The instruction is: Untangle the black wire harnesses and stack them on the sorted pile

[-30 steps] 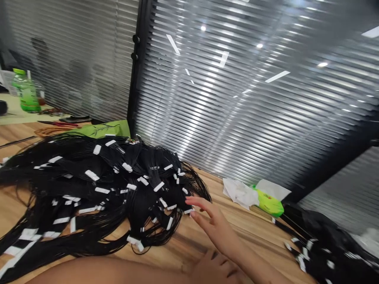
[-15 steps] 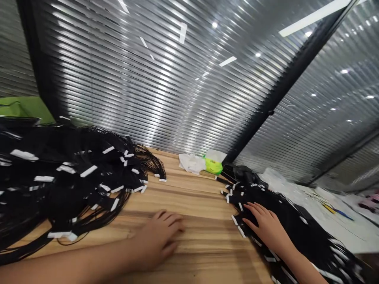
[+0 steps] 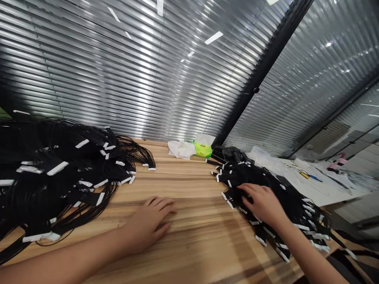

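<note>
Two heaps of thin black cables with white connectors at their ends lie on the wooden table (image 3: 189,213). My left hand (image 3: 151,221) rests palm down on the bare wood, fingers stretched out, holding nothing. The left cable heap (image 3: 85,157) is beyond it and to its left. Over the near side of the right cable heap (image 3: 275,185), my right hand (image 3: 262,203) has its fingers and thumb curled around black cable. Its fingertips are partly lost among the dark strands, so which cables they grip is hidden.
At the table's back edge lie a crumpled white tissue (image 3: 181,150) and a green tissue pack (image 3: 203,148). Metallic blinds (image 3: 154,79) rise behind. On the right, a white table (image 3: 322,193) bears clear plastic and a yellow-and-blue tool (image 3: 310,176).
The view has turned right and down a little. My right hand's fingers, stretched over the right heap before, are now curled into the cables. My left hand stays flat on the table.
</note>
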`<state>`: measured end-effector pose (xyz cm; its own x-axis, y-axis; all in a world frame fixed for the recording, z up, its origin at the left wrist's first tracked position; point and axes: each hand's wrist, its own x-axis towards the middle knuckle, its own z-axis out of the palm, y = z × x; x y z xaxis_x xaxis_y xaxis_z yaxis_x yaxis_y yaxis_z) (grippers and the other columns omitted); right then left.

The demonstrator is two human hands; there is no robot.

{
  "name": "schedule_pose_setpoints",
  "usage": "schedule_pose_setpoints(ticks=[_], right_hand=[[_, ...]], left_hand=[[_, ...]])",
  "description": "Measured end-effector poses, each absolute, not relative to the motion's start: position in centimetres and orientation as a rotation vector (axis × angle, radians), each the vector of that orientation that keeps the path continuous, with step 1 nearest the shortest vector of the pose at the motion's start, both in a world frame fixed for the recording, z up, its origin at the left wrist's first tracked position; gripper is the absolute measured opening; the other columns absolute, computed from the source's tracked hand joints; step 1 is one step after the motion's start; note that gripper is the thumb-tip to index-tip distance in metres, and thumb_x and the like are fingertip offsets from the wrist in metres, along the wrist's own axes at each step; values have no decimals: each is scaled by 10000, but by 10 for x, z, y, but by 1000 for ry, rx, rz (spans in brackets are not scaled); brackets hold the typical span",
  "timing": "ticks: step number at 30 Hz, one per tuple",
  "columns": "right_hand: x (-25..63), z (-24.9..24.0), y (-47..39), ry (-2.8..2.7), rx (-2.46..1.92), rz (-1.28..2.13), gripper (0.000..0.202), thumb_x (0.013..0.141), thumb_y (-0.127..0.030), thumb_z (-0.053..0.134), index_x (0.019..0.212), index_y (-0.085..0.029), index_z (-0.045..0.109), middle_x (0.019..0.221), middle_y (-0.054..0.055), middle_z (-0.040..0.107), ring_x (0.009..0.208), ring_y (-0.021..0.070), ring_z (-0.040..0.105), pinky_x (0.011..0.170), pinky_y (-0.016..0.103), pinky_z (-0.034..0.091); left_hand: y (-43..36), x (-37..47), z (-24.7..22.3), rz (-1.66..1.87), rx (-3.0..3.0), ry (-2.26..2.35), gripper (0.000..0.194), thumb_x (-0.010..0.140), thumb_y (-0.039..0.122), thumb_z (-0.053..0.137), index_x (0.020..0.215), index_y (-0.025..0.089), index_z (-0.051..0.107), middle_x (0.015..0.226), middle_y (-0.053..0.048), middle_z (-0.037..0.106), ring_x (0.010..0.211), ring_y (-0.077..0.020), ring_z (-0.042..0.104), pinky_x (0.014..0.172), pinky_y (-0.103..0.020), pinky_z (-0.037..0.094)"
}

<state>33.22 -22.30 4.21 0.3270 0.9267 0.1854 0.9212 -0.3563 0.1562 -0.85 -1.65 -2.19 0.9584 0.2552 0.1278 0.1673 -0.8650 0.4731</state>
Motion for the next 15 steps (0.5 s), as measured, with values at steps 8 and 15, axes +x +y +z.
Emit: schedule_pose_setpoints(ticks=[8,15], right_hand=[[345,75,-257,606,2997,94,512,791,-642,463,712,-180,670,755,195,727,786,418,699,665,486,498],[332,59,-251,727,3186,193,278,727,-394,538,872,-184,647,863,182,736,885,441,684,747,538,487]], left_hand=[[-16,-7,-20,207,2630,317,325,902,268,498,1219,289,569,1423,-16,495,1331,-250,425,1135,-520,285],[-16,-7,-21,217,2610,331,326,894,254,506,1210,295,574,1421,-7,494,1326,-246,428,1142,-514,274]])
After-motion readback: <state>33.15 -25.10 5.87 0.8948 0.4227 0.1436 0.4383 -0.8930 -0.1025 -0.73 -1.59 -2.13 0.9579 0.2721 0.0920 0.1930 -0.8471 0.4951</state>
